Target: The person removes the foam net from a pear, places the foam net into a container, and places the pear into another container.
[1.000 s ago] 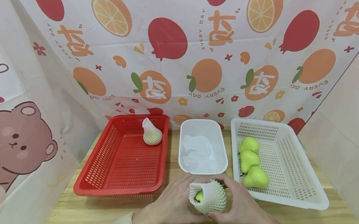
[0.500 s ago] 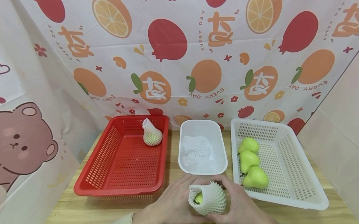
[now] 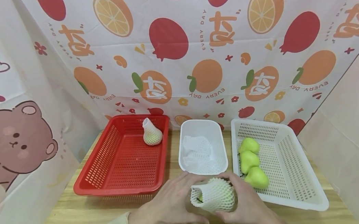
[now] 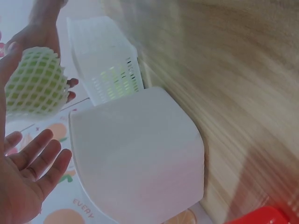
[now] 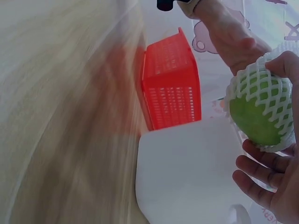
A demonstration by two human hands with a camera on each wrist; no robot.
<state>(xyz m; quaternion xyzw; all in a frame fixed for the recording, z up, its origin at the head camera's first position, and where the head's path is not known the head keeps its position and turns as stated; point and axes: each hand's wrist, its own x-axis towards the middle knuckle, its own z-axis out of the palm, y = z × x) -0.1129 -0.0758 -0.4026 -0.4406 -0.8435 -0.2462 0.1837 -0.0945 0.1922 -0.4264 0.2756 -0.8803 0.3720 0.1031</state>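
Landmark: the white tub (image 3: 201, 127), middle of the table (image 3: 69, 221). Sides as in the head view.

Pear (image 3: 223, 195) in its foam net (image 3: 211, 194): in front of the tub, near the tub's right near corner, lying sideways with the net's mouth turned left. Right hand (image 3: 246, 200): grip clamped on the netted pear, thumb on the near side, other fingers curled round it; the right wrist view shows bare green skin at the uncovered end. Left hand (image 3: 172, 200): grip apart, fingers spread and relaxed, just beside the net's mouth. Left wrist view shows the spread fingers apart from the pear; contact behind the net cannot be told from the head view.

Change against the head frame half a second ago: pear and net sit slightly farther right along the tub's near edge. Thumb tips, nearly meeting in that frame, now have a gap between them; the left hand is drawn off from the net.

Around the tub: loose nets (image 3: 197, 148) inside it. Red basket (image 3: 130, 159) left of it, a second netted pear (image 3: 153, 136) in the far right corner. White basket (image 3: 286, 167) right of it, three bare pears (image 3: 249, 160) in a row along the side nearest the tub.
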